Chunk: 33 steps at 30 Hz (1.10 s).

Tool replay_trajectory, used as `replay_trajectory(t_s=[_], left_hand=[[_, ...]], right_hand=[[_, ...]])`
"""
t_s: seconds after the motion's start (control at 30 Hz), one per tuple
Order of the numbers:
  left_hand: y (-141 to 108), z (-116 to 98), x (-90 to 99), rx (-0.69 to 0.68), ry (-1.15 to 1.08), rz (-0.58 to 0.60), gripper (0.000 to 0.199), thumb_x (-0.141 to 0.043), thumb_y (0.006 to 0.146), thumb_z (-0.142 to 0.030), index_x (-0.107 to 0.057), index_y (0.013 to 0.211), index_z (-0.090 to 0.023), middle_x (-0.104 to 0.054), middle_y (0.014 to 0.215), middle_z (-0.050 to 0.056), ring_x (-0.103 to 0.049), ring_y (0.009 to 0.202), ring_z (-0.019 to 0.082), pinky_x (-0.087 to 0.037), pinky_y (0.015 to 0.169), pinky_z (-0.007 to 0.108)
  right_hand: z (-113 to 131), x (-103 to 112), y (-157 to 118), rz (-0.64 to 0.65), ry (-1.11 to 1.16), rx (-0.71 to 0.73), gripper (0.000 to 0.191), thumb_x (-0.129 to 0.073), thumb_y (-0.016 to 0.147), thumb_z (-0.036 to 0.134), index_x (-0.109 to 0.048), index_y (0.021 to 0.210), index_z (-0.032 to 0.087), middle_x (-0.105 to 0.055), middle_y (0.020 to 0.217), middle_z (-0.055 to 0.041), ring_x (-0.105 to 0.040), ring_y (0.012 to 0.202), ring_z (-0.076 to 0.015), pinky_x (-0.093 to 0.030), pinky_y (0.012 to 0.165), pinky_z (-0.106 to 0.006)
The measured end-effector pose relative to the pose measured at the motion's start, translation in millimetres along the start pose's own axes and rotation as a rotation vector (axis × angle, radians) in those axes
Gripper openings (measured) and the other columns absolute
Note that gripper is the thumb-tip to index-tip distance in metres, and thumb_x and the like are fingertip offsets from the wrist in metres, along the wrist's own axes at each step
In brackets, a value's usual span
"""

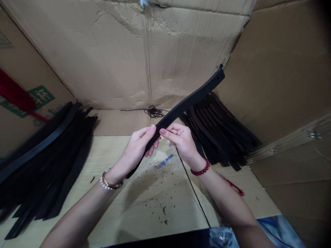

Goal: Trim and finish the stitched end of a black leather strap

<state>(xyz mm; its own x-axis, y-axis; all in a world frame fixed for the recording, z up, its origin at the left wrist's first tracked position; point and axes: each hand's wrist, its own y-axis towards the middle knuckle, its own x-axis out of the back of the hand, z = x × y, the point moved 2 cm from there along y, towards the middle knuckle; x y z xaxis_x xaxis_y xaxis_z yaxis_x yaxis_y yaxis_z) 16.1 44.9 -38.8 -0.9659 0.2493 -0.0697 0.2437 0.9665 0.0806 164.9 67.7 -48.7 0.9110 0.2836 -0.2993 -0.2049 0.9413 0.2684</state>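
A long, slightly curved black strip (192, 96) slants up to the right in front of me, with a small hole near its far end. My left hand (138, 143) is closed around its lower part, thumb on top. My right hand (181, 139) is closed in a pinch at the strip's near edge, thumb tip against it. From under the right hand's fingers a thin black cord (192, 187) runs down to the table's front edge. A small dark tuft sits at the strip's far tip. What lies inside the right fingers is partly hidden.
Piles of black strips lie at left (51, 165) and right (219, 134). Tangled black cord (155, 112) rests at the back. A blue-white pen-like item (166, 161), dark crumbs and a red-handled tool (234, 186) are on the table (113, 210). Cardboard walls (116, 58) enclose it.
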Motion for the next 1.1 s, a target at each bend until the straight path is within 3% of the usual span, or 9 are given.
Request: replay_trajectory(t_s=[0.1,0.33,0.47,0.57,0.67,0.77,0.9,0.97,1.1], left_hand=[[-3,-1,0.4,0.09,-0.102,0.066,0.05,-0.05,0.095,-0.058,-0.061,0.078,-0.013,-0.05,0.048,-0.002,-0.036,0.031,0.004,-0.025,0.03,0.015],[-11,4,-5.5,0.332,-0.215,0.405,0.073,-0.035,0.089,-0.078,-0.061,0.067,-0.014,-0.043,0.039,-0.002,-0.031,0.023,0.006,-0.023,0.024,0.018],[-9,4,-10.6,0.122,-0.127,0.307,0.069,-0.039,0.089,-0.078,-0.058,0.071,-0.014,-0.05,0.048,-0.001,-0.039,0.031,0.006,-0.029,0.031,0.017],[-8,1,-13.1,0.004,-0.054,0.151,0.046,-0.058,0.091,-0.059,-0.056,0.079,-0.015,-0.056,0.059,-0.001,-0.05,0.044,0.007,-0.039,0.042,0.017],[-8,-1,-12.8,-0.012,-0.06,0.066,0.038,-0.059,0.093,-0.05,-0.057,0.081,-0.014,-0.056,0.058,-0.002,-0.049,0.043,0.007,-0.039,0.041,0.017],[-9,2,-9.7,0.077,-0.169,0.126,0.049,-0.05,0.095,-0.059,-0.057,0.075,-0.015,-0.05,0.049,-0.003,-0.042,0.032,0.006,-0.03,0.032,0.016],[-12,8,-8.2,0.327,-0.291,0.391,0.064,-0.041,0.09,-0.074,-0.057,0.068,-0.016,-0.043,0.041,-0.004,-0.034,0.023,0.007,-0.022,0.025,0.017],[-12,9,-9.3,0.357,-0.289,0.47,0.07,-0.037,0.086,-0.081,-0.057,0.068,-0.016,-0.043,0.042,-0.004,-0.033,0.022,0.007,-0.021,0.024,0.018],[-10,6,-9.7,0.168,-0.108,0.298,0.072,-0.039,0.086,-0.081,-0.056,0.066,-0.014,-0.046,0.046,-0.002,-0.036,0.03,0.006,-0.026,0.03,0.018]], right_hand=[[-1,-1,-1,0.055,0.009,-0.028,0.032,-0.085,0.07,0.042,-0.065,0.069,0.017,-0.044,0.05,0.007,-0.024,0.044,-0.0044,-0.015,0.041,-0.025],[-3,-3,-3,0.301,0.14,-0.19,0.046,-0.088,0.06,0.048,-0.069,0.088,0.017,-0.055,0.056,0.0062,-0.023,0.042,-0.0028,-0.011,0.042,-0.024],[2,-1,-2,0.192,0.124,-0.156,0.044,-0.093,0.055,0.04,-0.06,0.073,0.018,-0.055,0.054,0.0061,-0.035,0.042,-0.0044,-0.016,0.041,-0.022],[4,0,-2,0.069,0.081,-0.091,0.042,-0.089,0.064,0.036,-0.051,0.065,0.018,-0.053,0.052,0.0059,-0.03,0.041,-0.003,-0.015,0.04,-0.022],[3,-2,-2,0.043,0.085,-0.071,0.039,-0.086,0.07,0.036,-0.052,0.066,0.018,-0.049,0.049,0.0073,-0.024,0.041,-0.0027,-0.013,0.04,-0.023],[-2,-2,-1,0.098,0.134,-0.114,0.037,-0.085,0.071,0.041,-0.056,0.07,0.018,-0.044,0.049,0.0091,-0.02,0.041,-0.0027,-0.011,0.04,-0.023],[-6,-2,-1,0.34,0.201,-0.211,0.036,-0.083,0.073,0.043,-0.067,0.091,0.017,-0.038,0.052,0.0109,-0.015,0.043,-0.003,-0.007,0.041,-0.024],[-6,0,-1,0.389,0.191,-0.209,0.037,-0.083,0.073,0.043,-0.068,0.094,0.016,-0.042,0.054,0.0098,-0.017,0.044,-0.003,-0.008,0.041,-0.024],[-3,1,-1,0.221,0.147,-0.183,0.038,-0.09,0.062,0.038,-0.067,0.082,0.015,-0.052,0.055,0.0073,-0.025,0.043,-0.0025,-0.011,0.04,-0.022]])
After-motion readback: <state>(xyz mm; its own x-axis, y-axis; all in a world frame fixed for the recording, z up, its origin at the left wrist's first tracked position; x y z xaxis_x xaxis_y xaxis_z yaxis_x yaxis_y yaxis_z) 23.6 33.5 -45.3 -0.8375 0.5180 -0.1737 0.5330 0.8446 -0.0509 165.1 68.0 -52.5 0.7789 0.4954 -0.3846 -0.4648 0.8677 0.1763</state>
